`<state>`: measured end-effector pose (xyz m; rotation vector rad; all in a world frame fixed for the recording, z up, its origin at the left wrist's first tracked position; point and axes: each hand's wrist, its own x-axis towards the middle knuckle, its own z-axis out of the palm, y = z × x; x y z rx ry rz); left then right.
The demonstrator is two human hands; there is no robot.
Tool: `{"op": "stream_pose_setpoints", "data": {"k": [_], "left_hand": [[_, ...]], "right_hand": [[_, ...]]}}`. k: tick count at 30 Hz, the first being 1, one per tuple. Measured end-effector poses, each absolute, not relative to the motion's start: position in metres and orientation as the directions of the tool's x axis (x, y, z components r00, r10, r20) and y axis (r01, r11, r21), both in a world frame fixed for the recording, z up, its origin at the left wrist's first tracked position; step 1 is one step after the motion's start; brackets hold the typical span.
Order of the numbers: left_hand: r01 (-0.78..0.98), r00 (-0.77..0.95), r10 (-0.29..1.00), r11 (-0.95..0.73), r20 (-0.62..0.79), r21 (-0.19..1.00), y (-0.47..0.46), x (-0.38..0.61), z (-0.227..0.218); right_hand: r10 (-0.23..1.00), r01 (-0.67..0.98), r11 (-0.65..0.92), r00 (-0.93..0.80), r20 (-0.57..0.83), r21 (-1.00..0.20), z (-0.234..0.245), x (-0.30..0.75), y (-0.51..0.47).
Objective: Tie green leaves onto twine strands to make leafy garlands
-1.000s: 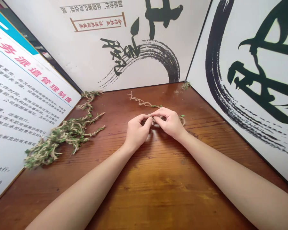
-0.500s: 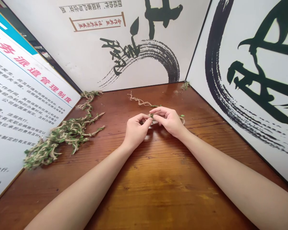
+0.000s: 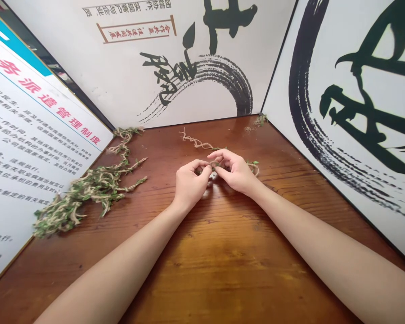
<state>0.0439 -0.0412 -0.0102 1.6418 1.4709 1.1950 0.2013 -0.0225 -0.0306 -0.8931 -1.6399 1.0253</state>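
My left hand (image 3: 191, 181) and my right hand (image 3: 235, 170) meet above the middle of the table. Between their fingertips is a short stretch of leafy twine (image 3: 213, 165), tan cord with green bits, mostly covered by my fingers. Thumb and forefinger of the left hand pinch it; those of the right hand press on it from the other side. A loop of tan cord with a green leaf (image 3: 254, 167) shows just right of my right hand. Behind my hands, a loose strand of twisted twine (image 3: 198, 143) lies on the table, its near end running toward my right fingers.
A heap of leafy twine (image 3: 94, 186) lies on the left of the brown wooden table (image 3: 209, 270), trailing toward the back-left corner. A small green clump (image 3: 260, 119) sits in the back-right corner. Printed panels (image 3: 202, 90) wall the table on three sides.
My right fingers have shifted slightly left and spread a little over the twine. More of the cord loop shows beside my right hand. The heap and the loose strand stay put.
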Motion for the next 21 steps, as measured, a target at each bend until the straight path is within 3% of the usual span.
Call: {"op": "stream_pose_setpoints", "data": {"k": [4, 10, 14, 18, 21], "left_hand": [[0.398, 0.056, 0.971, -0.237, 0.234, 0.886, -0.0408, 0.0432, -0.0136], [0.363, 0.042, 0.965, -0.257, 0.26, 0.896, -0.0399, 0.0434, -0.0173], [0.317, 0.077, 0.977, -0.212, 0.198, 0.924, -0.0396, 0.0441, -0.0161], [0.378, 0.077, 0.97, -0.241, 0.229, 0.894, -0.0378, 0.0429, -0.0161], [0.396, 0.061, 0.982, -0.187, 0.177, 0.899, -0.036, 0.0418, -0.0165]], "right_hand": [[0.899, 0.061, 0.376, -0.265, 0.348, -0.925, -0.0325, 0.2021, -0.0202], [0.915, 0.008, 0.342, -0.229, 0.331, -0.94, -0.0363, 0.2001, -0.02], [0.916, -0.061, 0.338, -0.205, 0.343, -0.939, -0.034, 0.1987, -0.0221], [0.918, -0.052, 0.343, -0.191, 0.347, -0.938, -0.0313, 0.1984, -0.023], [0.917, -0.046, 0.355, -0.18, 0.357, -0.934, -0.0307, 0.1984, -0.0233]]}}
